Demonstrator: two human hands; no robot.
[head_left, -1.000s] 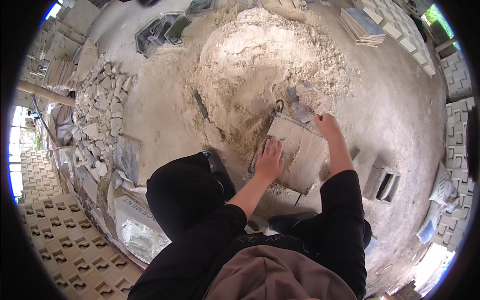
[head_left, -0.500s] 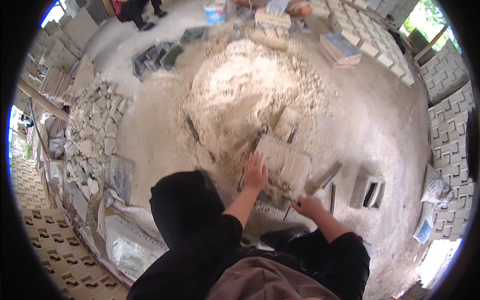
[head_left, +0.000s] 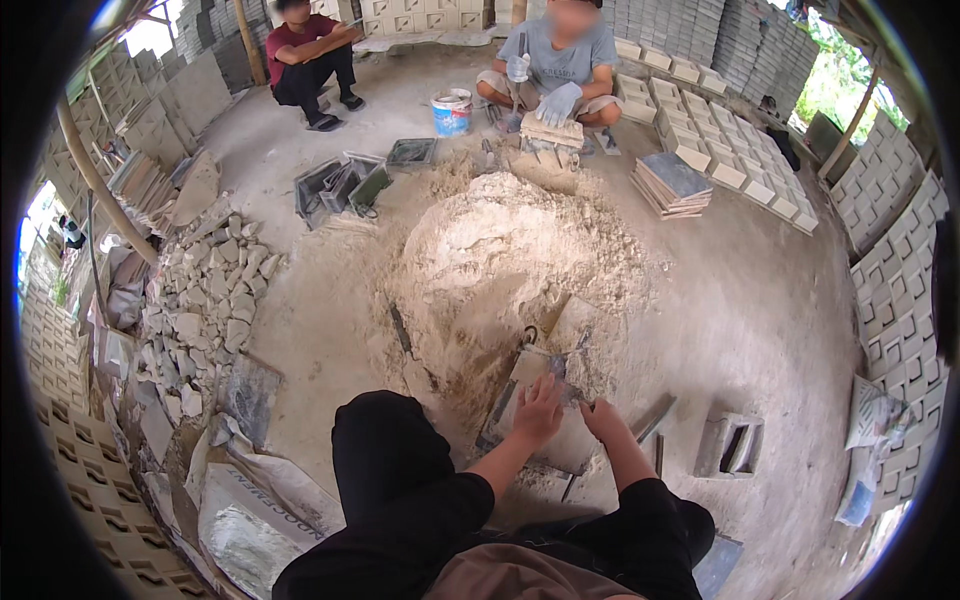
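My left hand point(head_left: 540, 408) lies with fingers outstretched over a flat, sand-coloured mould point(head_left: 572, 440) on the floor between my knees. Close by on the right, my right hand point(head_left: 603, 420) is a fist around the handle of what looks like a trowel. Its greyish blade point(head_left: 560, 368) appears to reach across the far part of the mould, partly covered by my left fingers. Past the mould rises a large heap of pale sandy mix point(head_left: 500, 235). A dark tool point(head_left: 582, 342) rests at the heap's near edge.
A hollow block point(head_left: 729, 446) stands at right, beside a metal bar point(head_left: 655, 415). Broken rubble point(head_left: 205, 300) lies at left; metal moulds point(head_left: 342, 184) sit farther back. A gloved co-worker point(head_left: 560, 75) squats beyond the heap near a bucket point(head_left: 452, 112); another person point(head_left: 310, 60) sits far left.
Both hands have moved away from me to the mould's far part, and the right is closer to the left. The loose mix near the mould's front has gone. My view has tilted up.
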